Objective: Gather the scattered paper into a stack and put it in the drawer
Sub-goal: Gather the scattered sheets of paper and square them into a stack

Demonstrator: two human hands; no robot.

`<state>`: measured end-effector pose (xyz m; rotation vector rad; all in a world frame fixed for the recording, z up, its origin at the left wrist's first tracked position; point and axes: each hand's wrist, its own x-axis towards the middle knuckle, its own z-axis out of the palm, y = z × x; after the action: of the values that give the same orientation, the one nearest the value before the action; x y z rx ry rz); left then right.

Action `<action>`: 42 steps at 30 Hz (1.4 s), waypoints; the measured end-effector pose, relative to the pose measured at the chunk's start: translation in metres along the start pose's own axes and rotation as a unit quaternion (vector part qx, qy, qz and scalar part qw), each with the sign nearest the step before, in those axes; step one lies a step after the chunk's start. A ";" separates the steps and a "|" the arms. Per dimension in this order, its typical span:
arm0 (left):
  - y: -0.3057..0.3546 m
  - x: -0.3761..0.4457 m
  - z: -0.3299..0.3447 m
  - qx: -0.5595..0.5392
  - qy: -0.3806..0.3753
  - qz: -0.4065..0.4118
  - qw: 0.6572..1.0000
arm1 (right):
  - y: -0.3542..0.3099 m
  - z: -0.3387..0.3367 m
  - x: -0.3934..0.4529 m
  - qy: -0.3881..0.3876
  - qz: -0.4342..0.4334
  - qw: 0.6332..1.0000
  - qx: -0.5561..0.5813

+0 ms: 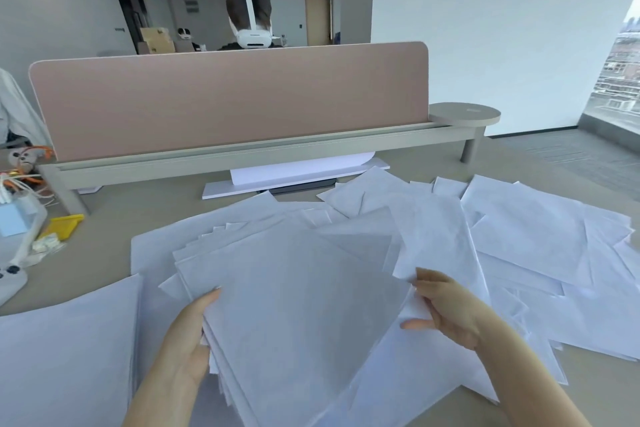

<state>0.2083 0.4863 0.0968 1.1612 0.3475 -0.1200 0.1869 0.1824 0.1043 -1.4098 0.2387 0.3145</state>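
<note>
Stack: partly gathered stack of paper (294,315) at lower centre of frame, lifted slightly over the table (145,204); corners fanned, edges not squared; long axis runs from lower left toward upper right
Left hand (187,340): grip clamped on the stack's left edge, thumb on top, fingers hidden beneath
Right hand (446,308): grip pinched on a single loose sheet (433,236) just right of the stack; sheet rises toward upper centre
Key relation: loose sheet lies right of and partly over the stack; right hand nearer, so likely it slides the sheet leftward onto the pile
Remaining paper: scattered sheets (540,236) at right of frame; more at lower left
Drawer: not in view
Backdrop: pink divider (225,100) across upper centre
</note>
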 end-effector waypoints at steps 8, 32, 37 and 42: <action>-0.005 0.002 0.011 -0.048 -0.056 -0.047 0.996 | 0.008 0.011 0.004 0.028 -0.022 0.999 -0.008; 0.010 -0.029 0.031 0.205 -0.055 0.276 0.938 | -0.034 0.007 0.003 0.175 -0.247 0.951 -0.060; 0.046 -0.041 0.061 0.239 -0.071 0.380 0.891 | -0.091 0.031 -0.008 0.066 -0.328 0.941 -0.053; 0.100 -0.042 0.074 0.210 -0.060 0.431 0.876 | -0.127 0.048 -0.021 0.083 -0.409 0.908 -0.036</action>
<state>0.2108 0.4552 0.2245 1.6353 -0.3494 0.5414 0.2114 0.2122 0.2365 -1.4868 -0.2397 -0.4982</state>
